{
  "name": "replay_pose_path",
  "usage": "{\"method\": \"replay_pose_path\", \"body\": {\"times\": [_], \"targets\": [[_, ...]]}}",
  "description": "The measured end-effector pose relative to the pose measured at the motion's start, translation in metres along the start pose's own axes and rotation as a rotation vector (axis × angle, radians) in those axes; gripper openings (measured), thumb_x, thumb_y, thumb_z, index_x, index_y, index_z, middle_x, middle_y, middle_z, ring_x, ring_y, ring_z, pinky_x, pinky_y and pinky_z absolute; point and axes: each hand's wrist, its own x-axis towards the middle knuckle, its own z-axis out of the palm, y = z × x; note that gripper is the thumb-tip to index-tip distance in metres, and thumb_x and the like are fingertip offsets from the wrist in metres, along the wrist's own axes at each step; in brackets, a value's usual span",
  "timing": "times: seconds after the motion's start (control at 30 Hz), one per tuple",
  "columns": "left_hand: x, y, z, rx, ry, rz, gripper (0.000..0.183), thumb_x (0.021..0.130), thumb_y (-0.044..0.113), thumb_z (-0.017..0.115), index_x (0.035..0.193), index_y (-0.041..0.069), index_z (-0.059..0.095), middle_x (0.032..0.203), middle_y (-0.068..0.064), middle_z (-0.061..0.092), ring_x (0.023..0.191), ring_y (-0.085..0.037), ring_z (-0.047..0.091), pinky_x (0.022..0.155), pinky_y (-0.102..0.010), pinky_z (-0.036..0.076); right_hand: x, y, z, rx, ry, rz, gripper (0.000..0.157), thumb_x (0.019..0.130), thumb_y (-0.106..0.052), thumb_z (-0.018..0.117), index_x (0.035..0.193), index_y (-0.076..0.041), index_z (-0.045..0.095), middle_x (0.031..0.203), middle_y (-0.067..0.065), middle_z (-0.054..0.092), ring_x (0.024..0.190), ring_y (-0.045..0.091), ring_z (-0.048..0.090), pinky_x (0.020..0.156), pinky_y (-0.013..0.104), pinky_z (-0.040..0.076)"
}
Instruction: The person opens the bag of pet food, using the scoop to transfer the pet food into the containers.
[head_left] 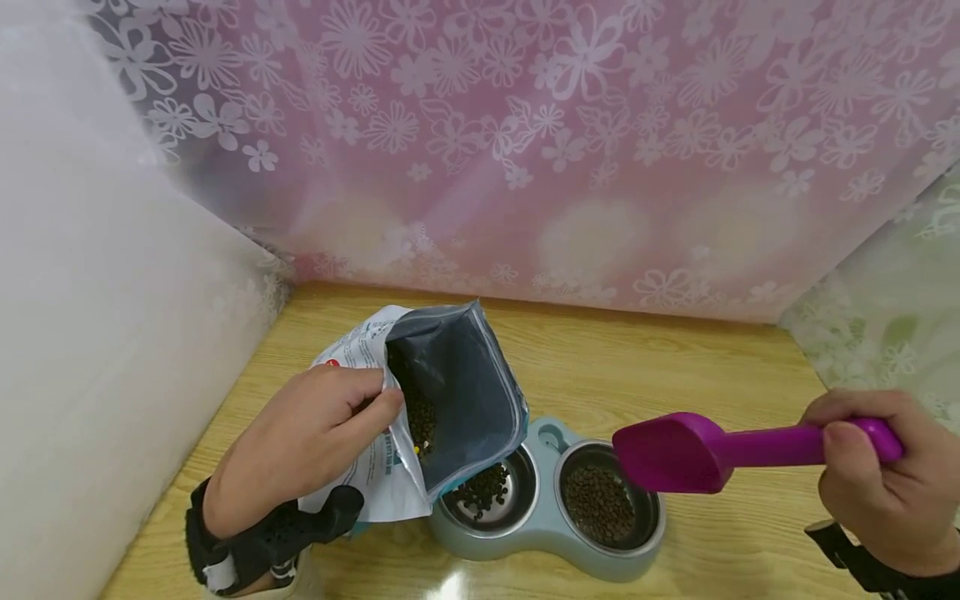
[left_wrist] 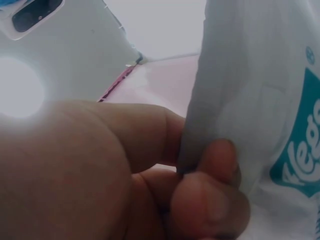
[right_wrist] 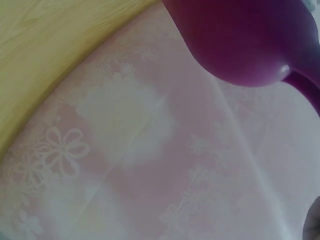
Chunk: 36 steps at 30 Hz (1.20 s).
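Observation:
My left hand (head_left: 307,433) pinches the near edge of an open pet food bag (head_left: 352,342), white outside and grey inside, tilted with its mouth to the right. Brown kibble (head_left: 422,421) shows inside the bag. The handle of a purple scoop (head_left: 675,454) is in my right hand (head_left: 885,475), its blade pointing left over the right bowl's edge in the head view. Under them stands a blue-grey double feeder (head_left: 547,533). Dark kibble lies in the left steel bowl (head_left: 517,508), partly hidden by the bag; brown kibble covers the bottom of the right bowl (head_left: 652,525).
The feeder stands on a wood-grain table (head_left: 600,367). A pink flowered sheet (head_left: 480,167) rises behind it, a white sheet (head_left: 105,292) on the left and a pale green one (head_left: 885,317) on the right. Black straps (head_left: 262,533) circle the wrists.

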Motion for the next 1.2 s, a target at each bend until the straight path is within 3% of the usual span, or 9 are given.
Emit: {"method": "replay_pose_path", "body": {"times": [0.13, 0.27, 0.37, 0.5, 0.57, 0.7, 0.8, 0.9, 1.2], "targets": [[-0.001, 0.000, -0.001, -0.002, 0.003, 0.001, 0.041, 0.099, 0.026, 0.048, 0.060, 0.024, 0.039, 0.052, 0.012, 0.025, 0.043, -0.006, 0.030, 0.044, -0.023, 0.026, 0.005, 0.005, -0.008, -0.087, 0.201, 0.122, 0.016, 0.090, 0.008, 0.046, 0.080, 0.019, 0.053, 0.073, 0.006, 0.062, 0.041, -0.003, 0.027, 0.042, 0.013, 0.009], [0.000, 0.001, -0.001, 0.000, -0.002, -0.003, 0.041, 0.100, 0.028, 0.047, 0.060, 0.024, 0.039, 0.051, 0.012, 0.026, 0.044, -0.006, 0.031, 0.045, -0.023, 0.027, 0.008, 0.008, -0.012, -0.312, 0.310, 0.236, 0.023, 0.093, 0.006, 0.039, 0.078, 0.014, 0.055, 0.069, -0.002, 0.061, 0.042, 0.000, 0.033, 0.042, 0.017, 0.013], [0.001, 0.002, -0.001, 0.000, -0.007, -0.006, 0.041, 0.100, 0.027, 0.047, 0.060, 0.024, 0.039, 0.052, 0.012, 0.026, 0.044, -0.006, 0.032, 0.046, -0.023, 0.028, 0.013, 0.008, -0.011, -0.457, 0.393, 0.396, 0.028, 0.098, -0.001, 0.037, 0.079, 0.005, 0.057, 0.067, -0.005, 0.058, 0.045, 0.003, 0.037, 0.045, 0.018, 0.022], [0.001, 0.002, -0.001, 0.000, -0.007, -0.008, 0.041, 0.100, 0.026, 0.047, 0.060, 0.023, 0.039, 0.051, 0.012, 0.026, 0.044, -0.007, 0.031, 0.046, -0.023, 0.027, 0.024, 0.014, -0.009, -0.207, 0.615, 0.634, 0.024, 0.099, -0.009, 0.045, 0.082, 0.002, 0.056, 0.069, 0.007, 0.054, 0.050, 0.014, 0.041, 0.045, 0.022, 0.030], [0.001, 0.001, -0.001, 0.001, -0.006, -0.009, 0.041, 0.100, 0.026, 0.047, 0.060, 0.023, 0.039, 0.051, 0.012, 0.026, 0.044, -0.007, 0.031, 0.046, -0.023, 0.027, 0.029, 0.019, -0.009, 0.058, 0.734, 0.682, 0.022, 0.096, -0.011, 0.052, 0.084, 0.007, 0.055, 0.068, 0.014, 0.052, 0.049, 0.020, 0.039, 0.043, 0.025, 0.029], [0.000, 0.000, -0.001, -0.002, 0.000, -0.014, 0.041, 0.100, 0.026, 0.048, 0.059, 0.023, 0.039, 0.051, 0.011, 0.026, 0.044, -0.007, 0.032, 0.046, -0.023, 0.028, 0.034, 0.024, -0.008, 0.326, 0.750, 0.721, 0.022, 0.095, -0.011, 0.054, 0.089, 0.009, 0.054, 0.069, 0.016, 0.055, 0.045, 0.022, 0.043, 0.042, 0.028, 0.035], [0.000, 0.000, -0.001, 0.001, 0.004, -0.015, 0.041, 0.099, 0.026, 0.048, 0.059, 0.023, 0.039, 0.051, 0.012, 0.026, 0.045, -0.007, 0.032, 0.046, -0.023, 0.028, 0.034, 0.024, -0.003, 0.507, 0.714, 0.707, 0.022, 0.099, -0.009, 0.049, 0.094, 0.011, 0.054, 0.075, 0.018, 0.056, 0.044, 0.026, 0.047, 0.044, 0.032, 0.042], [0.000, 0.000, 0.000, 0.000, 0.004, -0.014, 0.041, 0.099, 0.027, 0.048, 0.060, 0.024, 0.039, 0.052, 0.012, 0.027, 0.045, -0.007, 0.032, 0.046, -0.023, 0.028, 0.036, 0.022, 0.009, 0.546, 0.678, 0.688, 0.021, 0.100, -0.007, 0.047, 0.095, 0.012, 0.054, 0.073, 0.018, 0.057, 0.043, 0.027, 0.052, 0.047, 0.033, 0.048], [0.001, 0.002, 0.001, 0.006, 0.021, -0.002, 0.041, 0.099, 0.025, 0.049, 0.059, 0.024, 0.038, 0.051, 0.012, 0.027, 0.045, -0.006, 0.033, 0.046, -0.023, 0.028, 0.048, 0.004, 0.081, 0.515, 0.475, 0.215, 0.023, 0.094, 0.001, 0.053, 0.086, 0.021, 0.045, 0.062, 0.020, 0.051, 0.048, 0.024, 0.054, 0.051, 0.027, 0.046]]}}
